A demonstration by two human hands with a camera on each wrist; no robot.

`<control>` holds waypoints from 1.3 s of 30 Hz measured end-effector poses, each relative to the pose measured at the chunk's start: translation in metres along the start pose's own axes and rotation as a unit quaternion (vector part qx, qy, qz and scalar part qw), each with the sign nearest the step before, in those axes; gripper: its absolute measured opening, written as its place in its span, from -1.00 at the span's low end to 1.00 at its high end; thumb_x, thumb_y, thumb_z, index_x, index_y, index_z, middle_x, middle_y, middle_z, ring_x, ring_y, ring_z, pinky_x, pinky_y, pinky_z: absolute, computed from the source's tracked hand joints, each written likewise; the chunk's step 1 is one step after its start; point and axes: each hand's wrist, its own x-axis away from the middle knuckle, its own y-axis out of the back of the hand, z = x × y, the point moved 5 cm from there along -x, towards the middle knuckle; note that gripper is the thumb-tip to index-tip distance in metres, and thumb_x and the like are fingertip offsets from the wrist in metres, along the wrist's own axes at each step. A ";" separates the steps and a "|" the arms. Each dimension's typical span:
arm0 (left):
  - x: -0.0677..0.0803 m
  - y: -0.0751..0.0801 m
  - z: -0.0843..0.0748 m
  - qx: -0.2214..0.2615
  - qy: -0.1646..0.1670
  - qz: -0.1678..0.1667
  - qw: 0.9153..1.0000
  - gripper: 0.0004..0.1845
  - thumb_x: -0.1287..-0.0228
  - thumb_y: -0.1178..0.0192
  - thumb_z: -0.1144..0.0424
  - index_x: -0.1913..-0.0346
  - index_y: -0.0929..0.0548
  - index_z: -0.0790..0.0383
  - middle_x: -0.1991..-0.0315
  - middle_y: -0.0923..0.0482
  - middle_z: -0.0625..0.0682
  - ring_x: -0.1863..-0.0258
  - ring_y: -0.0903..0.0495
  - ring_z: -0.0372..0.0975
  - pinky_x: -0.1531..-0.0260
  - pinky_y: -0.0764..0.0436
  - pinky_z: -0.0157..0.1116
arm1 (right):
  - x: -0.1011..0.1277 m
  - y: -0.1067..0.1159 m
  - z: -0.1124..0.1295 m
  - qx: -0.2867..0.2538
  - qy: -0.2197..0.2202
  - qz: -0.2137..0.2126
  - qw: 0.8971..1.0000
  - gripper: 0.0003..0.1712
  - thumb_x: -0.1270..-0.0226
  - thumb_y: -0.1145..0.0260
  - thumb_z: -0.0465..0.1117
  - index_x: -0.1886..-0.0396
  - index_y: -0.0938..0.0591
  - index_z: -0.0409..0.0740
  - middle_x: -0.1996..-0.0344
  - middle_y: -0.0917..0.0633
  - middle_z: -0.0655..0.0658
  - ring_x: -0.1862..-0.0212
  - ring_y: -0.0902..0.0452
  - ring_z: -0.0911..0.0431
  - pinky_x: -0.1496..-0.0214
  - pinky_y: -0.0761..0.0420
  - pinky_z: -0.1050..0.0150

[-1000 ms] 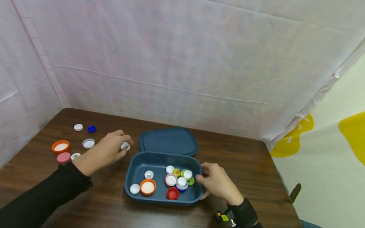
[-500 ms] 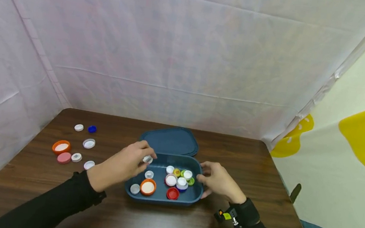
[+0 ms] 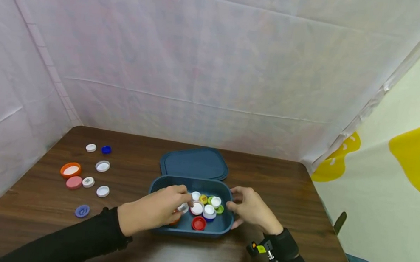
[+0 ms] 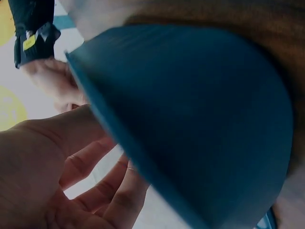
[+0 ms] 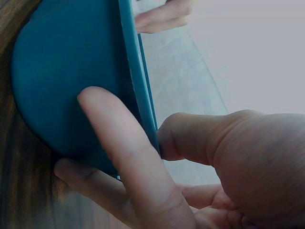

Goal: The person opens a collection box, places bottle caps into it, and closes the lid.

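Your left hand [image 3: 155, 213] hung over the left half of the box [image 3: 223, 228], fingers curled and pinching a small white cap [image 3: 183, 207] at the fingertips. The cap sat directly below and just ahead of those fingertips, inside the box's rim and just above its floor; whether it touched the floor could not be told. It lay just left of the heap of caps [image 3: 206, 205] and partly over an orange cap [image 3: 175, 220] that your hand mostly hid. The left hand was the nearer one to the cap; the right did not reach it.

Your right hand [image 3: 252, 208] gripped the box's right end: in the right wrist view the thumb [image 5: 200, 138] pressed on the rim [image 5: 138, 95] while the fingers [image 5: 124, 157] wrapped the outer wall. The box's long axis ran left to right across you, and its lid [image 3: 194, 162] lay flat just behind it, touching or nearly so.

The cap was round, low, white, with a paler hollow showing; no marking could be read. The box was dark blue, shallow, with rounded corners.

Loose caps [image 3: 89, 169] lay well apart to the left on the surface [image 3: 124, 250], among them a blue-grey one [image 3: 82, 210] nearest your left sleeve [image 3: 67, 244].
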 end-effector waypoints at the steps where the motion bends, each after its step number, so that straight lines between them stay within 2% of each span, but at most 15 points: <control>1: 0.000 -0.002 -0.001 -0.001 0.000 0.005 1.000 -0.69 -0.49 -0.59 0.36 -0.21 -0.86 0.21 0.01 -0.77 0.10 0.16 -0.73 -0.31 0.15 -0.78 -0.41 | 0.000 0.000 0.000 0.000 -0.001 -0.001 1.000 -0.40 -0.69 -0.42 -0.34 -0.60 -0.55 -0.44 -0.28 -0.82 -0.46 0.12 -0.90 -0.04 0.28 -0.94 -0.01; 10: 0.002 -0.007 -0.004 -0.019 -0.006 0.013 1.000 -0.60 -0.48 -0.62 0.30 -0.29 -0.82 0.24 -0.02 -0.78 0.10 0.15 -0.77 -0.30 0.15 -0.80 -0.38 | -0.002 0.001 -0.002 0.002 -0.008 -0.007 1.000 -0.41 -0.69 -0.42 -0.36 -0.59 -0.56 -0.43 -0.25 -0.83 -0.43 0.17 -0.89 -0.03 0.27 -0.94 -0.01; 15: 0.004 -0.005 -0.002 -0.011 0.006 0.011 1.000 -0.59 -0.47 -0.62 0.30 -0.31 -0.84 0.22 -0.06 -0.79 0.11 0.11 -0.78 -0.28 0.12 -0.81 -0.36 | -0.001 0.001 -0.001 0.001 -0.010 -0.007 1.000 -0.42 -0.69 -0.41 -0.36 -0.59 -0.56 -0.43 -0.24 -0.83 -0.43 0.19 -0.89 -0.03 0.27 -0.94 -0.02; 21: 0.006 0.002 0.004 -0.004 0.013 -0.006 1.000 -0.64 -0.47 -0.62 0.33 -0.26 -0.86 0.18 -0.08 -0.78 0.15 0.17 -0.70 -0.30 0.23 -0.73 -0.42 | -0.001 0.000 0.000 0.001 -0.010 -0.006 1.000 -0.43 -0.70 -0.41 -0.36 -0.58 -0.56 -0.43 -0.26 -0.82 -0.44 0.17 -0.89 -0.03 0.27 -0.94 0.00; 27: 0.011 0.010 0.017 -0.026 0.047 -0.027 0.998 -0.69 -0.52 -0.60 0.25 -0.23 -0.87 0.11 -0.17 -0.77 0.12 0.06 -0.73 -0.19 0.26 -0.69 -0.38 | -0.001 -0.001 0.000 0.002 -0.006 -0.004 1.000 -0.43 -0.69 -0.42 -0.36 -0.57 -0.57 -0.43 -0.25 -0.83 -0.44 0.17 -0.90 -0.03 0.28 -0.94 0.00; 32: 0.016 0.021 0.029 -0.043 0.079 -0.050 0.995 -0.69 -0.52 -0.61 0.21 -0.23 -0.88 0.08 -0.21 -0.76 0.11 -0.03 -0.75 -0.17 0.12 -0.82 -0.26 | 0.000 0.000 0.001 0.001 -0.008 -0.001 1.000 -0.42 -0.70 -0.42 -0.35 -0.58 -0.56 -0.43 -0.25 -0.83 -0.44 0.17 -0.89 -0.03 0.28 -0.94 0.00; 36: 0.019 0.031 0.043 -0.038 0.104 -0.065 0.992 -0.68 -0.53 -0.59 0.20 -0.25 -0.87 0.09 -0.27 -0.76 0.15 -0.15 -0.78 -0.07 -0.03 -0.87 -0.13 | -0.001 0.000 0.001 -0.003 -0.007 -0.001 1.000 -0.42 -0.70 -0.41 -0.35 -0.58 -0.56 -0.43 -0.25 -0.82 -0.44 0.17 -0.89 -0.03 0.28 -0.94 0.01; 39: 0.023 0.038 0.056 -0.031 0.117 -0.078 0.990 -0.68 -0.55 -0.57 0.21 -0.27 -0.86 0.10 -0.29 -0.75 0.18 -0.17 -0.79 -0.02 -0.06 -0.87 -0.05 | -0.001 0.000 0.000 -0.006 -0.005 -0.003 1.000 -0.42 -0.70 -0.41 -0.36 -0.58 -0.56 -0.43 -0.24 -0.83 -0.44 0.17 -0.89 -0.04 0.28 -0.94 0.01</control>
